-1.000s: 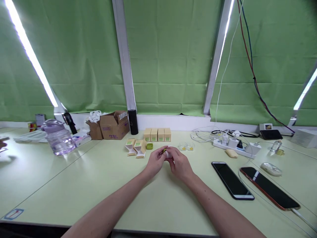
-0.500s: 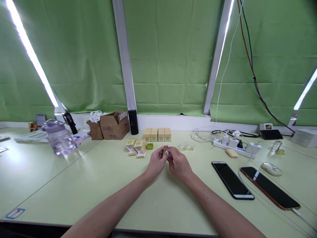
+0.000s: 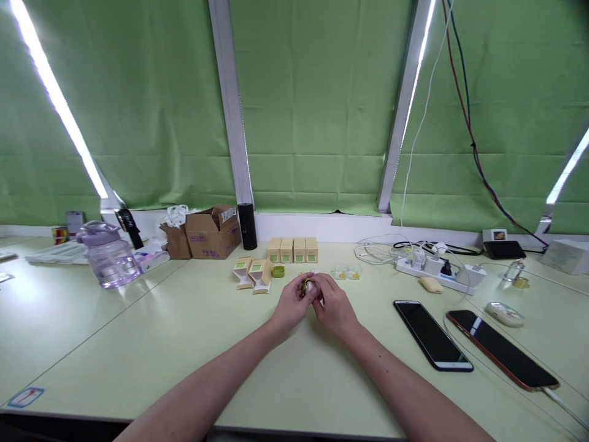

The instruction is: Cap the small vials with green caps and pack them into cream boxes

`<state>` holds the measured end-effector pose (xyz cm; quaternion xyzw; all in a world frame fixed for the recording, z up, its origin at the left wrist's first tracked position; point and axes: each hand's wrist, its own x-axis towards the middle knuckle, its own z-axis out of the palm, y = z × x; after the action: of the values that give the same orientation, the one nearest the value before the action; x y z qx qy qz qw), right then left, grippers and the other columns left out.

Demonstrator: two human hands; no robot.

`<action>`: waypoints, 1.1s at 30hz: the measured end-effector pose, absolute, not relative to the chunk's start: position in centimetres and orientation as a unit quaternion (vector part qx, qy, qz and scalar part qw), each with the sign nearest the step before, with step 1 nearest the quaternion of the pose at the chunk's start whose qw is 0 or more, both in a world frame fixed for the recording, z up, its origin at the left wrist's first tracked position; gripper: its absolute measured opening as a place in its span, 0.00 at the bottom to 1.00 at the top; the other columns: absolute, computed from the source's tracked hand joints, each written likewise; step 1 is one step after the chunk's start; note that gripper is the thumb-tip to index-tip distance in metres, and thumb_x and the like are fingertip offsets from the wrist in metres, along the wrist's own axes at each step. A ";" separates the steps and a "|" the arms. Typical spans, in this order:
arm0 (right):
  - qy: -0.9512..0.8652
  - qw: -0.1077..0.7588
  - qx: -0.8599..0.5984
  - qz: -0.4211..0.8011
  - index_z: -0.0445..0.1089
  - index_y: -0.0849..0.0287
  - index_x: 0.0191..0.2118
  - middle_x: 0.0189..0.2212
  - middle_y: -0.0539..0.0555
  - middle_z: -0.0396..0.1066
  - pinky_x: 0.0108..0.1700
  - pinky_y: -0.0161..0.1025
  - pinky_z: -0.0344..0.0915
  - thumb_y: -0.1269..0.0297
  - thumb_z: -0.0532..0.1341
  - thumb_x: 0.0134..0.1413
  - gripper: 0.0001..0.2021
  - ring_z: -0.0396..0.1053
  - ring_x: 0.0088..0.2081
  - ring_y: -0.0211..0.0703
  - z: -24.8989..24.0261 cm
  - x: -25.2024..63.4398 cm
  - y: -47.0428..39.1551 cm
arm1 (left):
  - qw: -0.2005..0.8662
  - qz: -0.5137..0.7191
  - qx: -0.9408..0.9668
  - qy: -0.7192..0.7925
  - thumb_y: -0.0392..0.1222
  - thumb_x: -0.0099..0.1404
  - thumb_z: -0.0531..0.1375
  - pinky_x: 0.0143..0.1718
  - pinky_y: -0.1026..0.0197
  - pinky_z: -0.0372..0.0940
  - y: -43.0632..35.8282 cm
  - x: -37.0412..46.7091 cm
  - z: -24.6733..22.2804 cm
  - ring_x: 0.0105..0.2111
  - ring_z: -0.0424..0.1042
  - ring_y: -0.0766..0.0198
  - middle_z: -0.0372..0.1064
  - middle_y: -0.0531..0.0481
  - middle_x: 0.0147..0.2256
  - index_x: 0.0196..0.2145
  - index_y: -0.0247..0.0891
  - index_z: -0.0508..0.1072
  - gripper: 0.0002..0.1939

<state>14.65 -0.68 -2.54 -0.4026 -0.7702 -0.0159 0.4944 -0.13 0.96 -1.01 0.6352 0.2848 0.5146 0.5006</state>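
Observation:
My left hand [image 3: 293,302] and my right hand [image 3: 335,303] meet above the table, fingers closed around one small round object [image 3: 308,286], whitish with an olive-green part. Its exact kind is mostly hidden by my fingers. Left of the hands lies a small green square case [image 3: 278,271]. Beside it are two opened cardboard boxes [image 3: 261,275] with flaps out. Behind stands a row of several small closed cardboard boxes [image 3: 293,250]. To the right of my hands sits a clear plastic tray [image 3: 346,272] with two round cups, each with something yellow in it.
A purple water jug [image 3: 111,255], a brown carton [image 3: 213,233] and a black cylinder [image 3: 248,226] stand left and back. At right are a power strip [image 3: 435,274] with tangled cables, a beige case [image 3: 431,285] and two phones, one black with white bezels [image 3: 432,335].
My fingers have shifted slightly on the small round object, so more of its whitish face and green rim shows. The things on the table have stayed put.

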 end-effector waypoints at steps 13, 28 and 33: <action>-0.765 0.509 -0.393 -0.024 0.67 0.56 0.52 0.54 0.62 0.71 0.40 0.43 0.76 0.77 0.56 0.59 0.18 0.76 0.45 0.49 -2.8 14.5 -0.5 | 0.482 0.513 0.651 0.283 0.54 0.65 0.67 0.53 0.53 0.70 0.8 -0.3 -0.7 0.48 0.75 0.55 0.75 0.39 0.51 0.54 0.36 0.74 0.26; -0.764 0.510 -0.396 -0.009 0.68 0.55 0.52 0.53 0.61 0.72 0.45 0.45 0.77 0.78 0.55 0.60 0.18 0.75 0.49 0.50 -2.6 14.4 -0.6 | 0.475 0.512 0.654 0.291 0.55 0.64 0.67 0.53 0.51 0.70 0.9 -0.2 -0.6 0.47 0.75 0.55 0.76 0.39 0.49 0.54 0.35 0.74 0.26; -0.765 0.513 -0.390 -0.010 0.68 0.55 0.52 0.53 0.61 0.71 0.44 0.45 0.77 0.78 0.56 0.59 0.18 0.75 0.49 0.50 -2.7 14.4 -0.5 | 0.470 0.516 0.654 0.291 0.54 0.64 0.67 0.52 0.51 0.71 1.0 -0.3 -0.7 0.45 0.75 0.55 0.76 0.40 0.47 0.53 0.35 0.74 0.26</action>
<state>14.40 -0.47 -2.74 -0.3898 -0.7650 -0.0097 0.5126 -0.26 0.99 -0.67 0.6543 0.2912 0.5156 0.4704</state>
